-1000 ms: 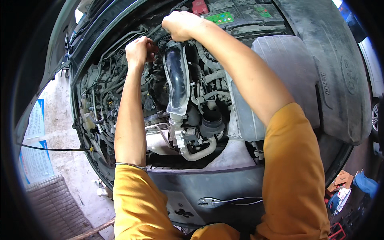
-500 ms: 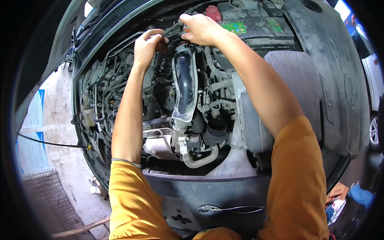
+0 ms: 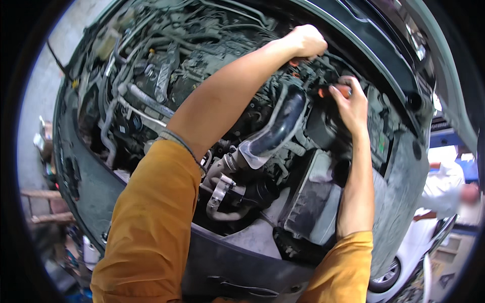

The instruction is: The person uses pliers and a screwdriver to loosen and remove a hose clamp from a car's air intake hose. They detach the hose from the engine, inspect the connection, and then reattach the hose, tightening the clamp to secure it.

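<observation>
In the open engine bay, my right hand (image 3: 355,107) is closed around a short orange-handled tool (image 3: 341,91), its fingers wrapped over the handle; the tool's working end does not show clearly. My left hand (image 3: 309,41) reaches to the far side of the engine with fingers curled down among hoses; anything in its grip is hidden. Just below that hand are small orange parts (image 3: 295,74). Between my arms runs a shiny black air duct (image 3: 284,123) with pale edges, its far end close to both hands.
A grey air filter box (image 3: 309,212) sits beside my right forearm. Hoses and metal pipes (image 3: 149,103) crowd the left side. The car's front edge (image 3: 227,267) lies nearest me. Beyond the right fender are a person in white (image 3: 444,184) and a white car (image 3: 404,257).
The view has turned, so the duct now slants. My hands have moved apart: the right has drawn back with the orange-handled tool, while the left stays at the engine's far side.
</observation>
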{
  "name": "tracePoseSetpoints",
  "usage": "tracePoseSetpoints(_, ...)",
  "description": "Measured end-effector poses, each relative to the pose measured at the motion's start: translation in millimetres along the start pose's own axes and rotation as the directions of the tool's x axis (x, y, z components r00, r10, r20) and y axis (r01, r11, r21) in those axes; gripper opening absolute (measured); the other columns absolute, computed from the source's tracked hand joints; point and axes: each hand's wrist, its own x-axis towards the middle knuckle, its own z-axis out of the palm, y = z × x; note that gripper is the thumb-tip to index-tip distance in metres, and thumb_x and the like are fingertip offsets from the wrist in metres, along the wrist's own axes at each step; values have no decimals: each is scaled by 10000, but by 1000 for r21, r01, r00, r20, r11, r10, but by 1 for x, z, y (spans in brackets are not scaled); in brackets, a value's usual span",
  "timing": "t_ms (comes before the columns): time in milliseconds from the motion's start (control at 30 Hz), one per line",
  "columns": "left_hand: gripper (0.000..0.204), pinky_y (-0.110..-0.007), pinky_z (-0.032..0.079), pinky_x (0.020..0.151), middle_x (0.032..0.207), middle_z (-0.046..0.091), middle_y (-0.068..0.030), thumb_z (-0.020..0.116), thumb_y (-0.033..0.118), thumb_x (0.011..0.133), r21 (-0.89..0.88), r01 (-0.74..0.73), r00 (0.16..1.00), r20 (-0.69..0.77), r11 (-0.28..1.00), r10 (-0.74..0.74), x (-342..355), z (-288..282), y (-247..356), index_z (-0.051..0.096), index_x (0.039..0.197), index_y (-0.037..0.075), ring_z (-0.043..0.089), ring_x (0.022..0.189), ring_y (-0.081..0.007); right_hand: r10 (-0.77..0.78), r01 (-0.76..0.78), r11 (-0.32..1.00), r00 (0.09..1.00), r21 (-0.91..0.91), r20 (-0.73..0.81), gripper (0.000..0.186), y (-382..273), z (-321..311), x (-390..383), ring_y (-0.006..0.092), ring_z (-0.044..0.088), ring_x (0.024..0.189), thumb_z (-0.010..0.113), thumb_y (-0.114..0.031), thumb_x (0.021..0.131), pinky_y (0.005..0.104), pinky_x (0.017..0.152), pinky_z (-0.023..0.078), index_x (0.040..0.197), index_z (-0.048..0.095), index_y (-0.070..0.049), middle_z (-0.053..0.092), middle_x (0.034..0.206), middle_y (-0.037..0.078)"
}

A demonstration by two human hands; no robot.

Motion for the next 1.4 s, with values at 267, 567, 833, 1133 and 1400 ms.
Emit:
tracePoseSetpoints(267, 197, -392, 582, 656, 741, 719, -135, 606, 183, 718, 142, 199, 980, -1, 970, -201, -1, -4, 26, 739, 718, 39, 730, 756, -290, 16, -16, 996, 1000, -86, -4, 304, 4, -9, 1, 182, 705, 875, 789, -198, 887, 308, 813, 530, 1086, 644, -19, 746, 933, 114)
tracePoseSetpoints(567, 352, -434, 548, 918, 990, 717, -264, 542, 234, 814, -273, 375, 915, -43, 886, -401, -2, 4, 53, 768, 922, -12, 693, 1019, -407, -53, 52, 995, 999, -81, -4, 300, -1, 2, -2, 221, 713, 869, 795, -181, 868, 325, 817, 533, 1059, 641, -10, 723, 921, 132)
tracePoseSetpoints(833, 190, -445, 554, 826, 907, 730, -156, 662, 228, 898, -135, 143, 978, -132, 980, -161, -13, -7, 62, 742, 1016, 103, 701, 901, -368, -59, 56, 996, 997, -73, -47, 419, -5, 4, 4, 256, 744, 837, 798, -182, 861, 352, 777, 553, 1167, 583, 8, 747, 879, 152)
tracePoseSetpoints(1133, 468, -394, 543, 703, 821, 724, -131, 640, 580, 921, -52, 86, 996, 17, 995, -86, -3, -28, 73, 761, 1091, 161, 703, 760, -318, 1, 0, 1000, 998, 16, -70, 617, -3, 6, 6, 377, 730, 959, 844, -276, 811, 425, 836, 571, 1237, 524, 35, 731, 981, 234)
tracePoseSetpoints(1400, 462, -373, 558, 719, 862, 736, -152, 657, 497, 938, 64, 45, 977, 206, 997, -57, 8, -37, 84, 721, 1197, 119, 735, 804, -300, 90, -82, 992, 993, 94, -76, 703, 10, 19, 13, 460, 677, 1033, 864, -365, 768, 495, 878, 550, 1241, 518, 23, 697, 1061, 292)
